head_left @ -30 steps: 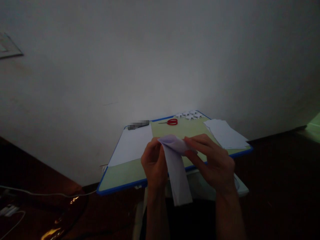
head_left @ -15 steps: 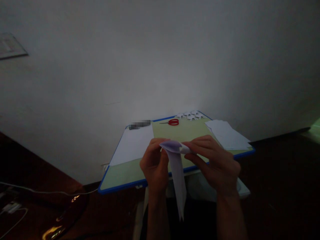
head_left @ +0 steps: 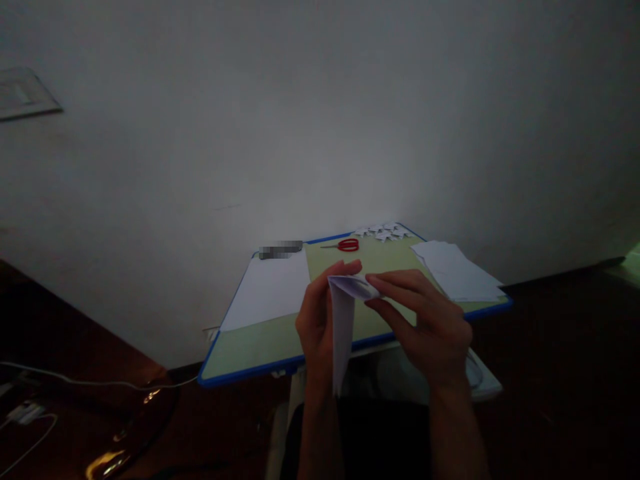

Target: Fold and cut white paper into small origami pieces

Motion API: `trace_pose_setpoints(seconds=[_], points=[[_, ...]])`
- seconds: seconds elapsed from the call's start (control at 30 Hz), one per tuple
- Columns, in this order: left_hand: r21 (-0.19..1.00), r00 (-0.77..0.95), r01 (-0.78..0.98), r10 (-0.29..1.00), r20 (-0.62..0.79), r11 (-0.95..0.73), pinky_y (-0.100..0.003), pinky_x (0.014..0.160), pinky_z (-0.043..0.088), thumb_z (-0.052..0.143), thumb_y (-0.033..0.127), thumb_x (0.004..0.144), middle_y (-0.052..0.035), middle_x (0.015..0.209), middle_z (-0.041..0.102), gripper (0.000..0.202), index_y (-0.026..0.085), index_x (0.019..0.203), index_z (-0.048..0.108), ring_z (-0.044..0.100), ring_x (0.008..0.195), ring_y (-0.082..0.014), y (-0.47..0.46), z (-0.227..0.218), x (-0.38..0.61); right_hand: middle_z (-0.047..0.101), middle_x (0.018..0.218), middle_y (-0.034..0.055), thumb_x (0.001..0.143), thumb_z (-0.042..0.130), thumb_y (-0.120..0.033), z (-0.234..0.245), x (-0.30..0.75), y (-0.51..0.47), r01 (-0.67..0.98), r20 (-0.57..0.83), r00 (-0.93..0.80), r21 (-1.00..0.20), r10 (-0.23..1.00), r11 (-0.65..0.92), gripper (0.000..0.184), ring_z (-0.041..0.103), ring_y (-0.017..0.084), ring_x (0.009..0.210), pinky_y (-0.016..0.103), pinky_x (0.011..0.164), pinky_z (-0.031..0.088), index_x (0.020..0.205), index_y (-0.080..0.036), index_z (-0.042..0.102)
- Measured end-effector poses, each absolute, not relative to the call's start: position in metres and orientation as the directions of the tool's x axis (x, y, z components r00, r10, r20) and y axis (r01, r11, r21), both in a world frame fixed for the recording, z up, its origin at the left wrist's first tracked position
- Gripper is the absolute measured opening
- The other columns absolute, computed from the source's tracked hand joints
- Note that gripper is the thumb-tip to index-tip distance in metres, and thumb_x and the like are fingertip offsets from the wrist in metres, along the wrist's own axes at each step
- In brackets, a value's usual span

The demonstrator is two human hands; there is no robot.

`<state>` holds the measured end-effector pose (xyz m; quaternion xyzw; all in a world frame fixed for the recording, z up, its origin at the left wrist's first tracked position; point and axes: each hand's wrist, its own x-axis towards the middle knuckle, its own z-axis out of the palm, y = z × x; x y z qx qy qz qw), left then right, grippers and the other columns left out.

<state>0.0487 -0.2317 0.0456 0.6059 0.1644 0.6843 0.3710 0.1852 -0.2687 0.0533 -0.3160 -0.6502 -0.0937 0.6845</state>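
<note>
A white folded paper strip hangs between my hands above the table's front edge, its long tail pointing down and its top bent into a folded pocket. My left hand supports it from the left, fingers curled behind the fold and partly hidden. On the other side, my right hand pinches the folded end between thumb and fingers. Red-handled scissors lie on the table beyond my hands. Behind them to the right sits a group of small folded white paper pieces.
The pale green table has a blue rim and stands against a grey wall. A large white sheet lies at its left, under a dark blurred object. Loose white papers are at the right. A white cable runs at lower left.
The paper's hanging tail has swung left and its top has turned and closed somewhat. My left hand has shifted slightly right and up, its fingers reaching further over the fold.
</note>
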Motion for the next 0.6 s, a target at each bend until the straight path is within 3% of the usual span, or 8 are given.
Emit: trace_pose_setpoints(seconds=[0.23, 0.37, 0.5, 0.6], points=[[0.692, -0.008, -0.202, 0.707, 0.707, -0.693, -0.042, 0.106, 0.057, 0.071, 0.040, 0.098, -0.0089, 0.125, 0.078, 0.028, 0.025, 0.122, 0.077, 0.074, 0.118, -0.0264, -0.227, 0.047, 0.053, 0.079, 0.117, 0.0042, 0.093, 0.073, -0.008, 0.048, 0.183, -0.259, 0.594, 0.918, 0.282, -0.395, 0.278, 0.701, 0.044, 0.075, 0.021, 0.107, 0.043, 0.096, 0.062, 0.131, -0.031, 0.073], [0.712, -0.021, -0.174, 0.725, 0.688, -0.681, -0.037, 0.098, 0.060, 0.070, 0.045, 0.098, -0.0091, 0.117, 0.080, 0.031, 0.023, 0.119, 0.077, 0.076, 0.110, -0.0250, -0.222, 0.046, 0.056, 0.074, 0.131, 0.0085, 0.095, 0.070, -0.013, 0.046, 0.188, -0.259, 0.544, 0.908, 0.220, -0.418, 0.357, 0.728, 0.053, 0.071, 0.026, 0.118, 0.050, 0.102, 0.060, 0.145, -0.031, 0.064], [0.728, 0.023, -0.163, 0.735, 0.677, -0.666, -0.037, 0.098, 0.058, 0.063, 0.045, 0.102, -0.0087, 0.119, 0.079, 0.032, 0.023, 0.122, 0.076, 0.074, 0.112, -0.0245, -0.220, 0.043, 0.054, 0.063, 0.148, 0.0125, 0.092, 0.072, -0.021, 0.045, 0.195, -0.265, 0.492, 0.882, 0.079, -0.439, 0.464, 0.752, 0.069, 0.059, 0.033, 0.136, 0.059, 0.111, 0.053, 0.157, -0.029, 0.049], [0.738, 0.043, -0.167, 0.743, 0.668, -0.654, -0.038, 0.101, 0.057, 0.061, 0.042, 0.104, -0.0082, 0.121, 0.078, 0.031, 0.024, 0.125, 0.075, 0.072, 0.114, -0.0248, -0.219, 0.042, 0.054, 0.061, 0.151, 0.0120, 0.093, 0.071, -0.023, 0.045, 0.195, -0.264, 0.523, 0.865, 0.058, -0.452, 0.499, 0.723, 0.067, 0.057, 0.033, 0.140, 0.057, 0.112, 0.052, 0.156, -0.029, 0.049]])
